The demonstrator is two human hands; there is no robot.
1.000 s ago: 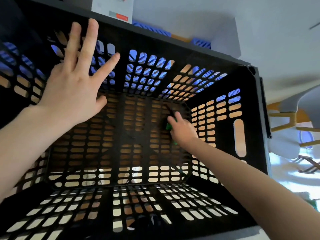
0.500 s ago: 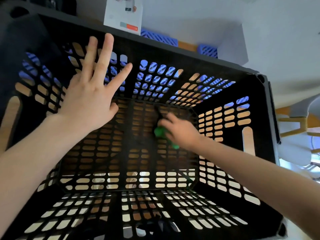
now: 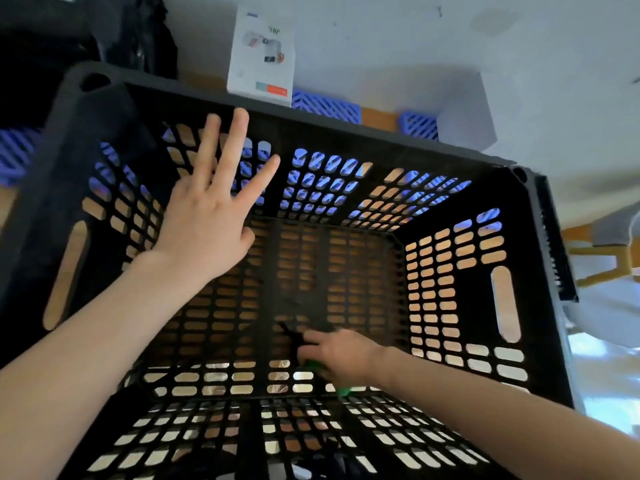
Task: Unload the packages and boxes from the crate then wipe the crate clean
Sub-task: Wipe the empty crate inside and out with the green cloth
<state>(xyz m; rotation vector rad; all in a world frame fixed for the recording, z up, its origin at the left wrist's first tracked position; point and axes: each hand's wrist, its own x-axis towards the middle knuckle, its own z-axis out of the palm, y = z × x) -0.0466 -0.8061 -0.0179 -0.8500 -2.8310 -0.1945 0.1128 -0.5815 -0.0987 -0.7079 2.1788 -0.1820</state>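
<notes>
At the far left edge a blue slatted basket (image 3: 15,155) is showing beside the black crate (image 3: 381,142), and a dark bag (image 3: 138,39) is sitting behind the crate's far left corner. The crate is standing right under the camera with its open top facing up. A wood-toned surface is showing through the slots in its floor, and a long handle slot (image 3: 67,275) is cutting through its left wall. The left hand (image 3: 211,216) is reaching in over the near left side. Its fingers are straight and spread, holding nothing, and the palm is lying against the inner face of the far wall near the left corner. Behind the far rim a white printed box (image 3: 261,57) is standing upright outside the crate, and more blue slatted baskets (image 3: 325,107) are lying just to its right. Lower down, right of the floor's middle and close to the near wall, the right hand (image 3: 343,358) is pressing down on the crate floor. Its fingers are curling over a green item (image 3: 343,390), which is peeking out beneath the palm. The hand is blurred, and whether the item is a cloth or a sponge cannot be told. The right wall is carrying a second handle slot (image 3: 505,303). Beyond it pale chair-like furniture with wooden legs (image 3: 595,261) is standing at the frame's right edge.
</notes>
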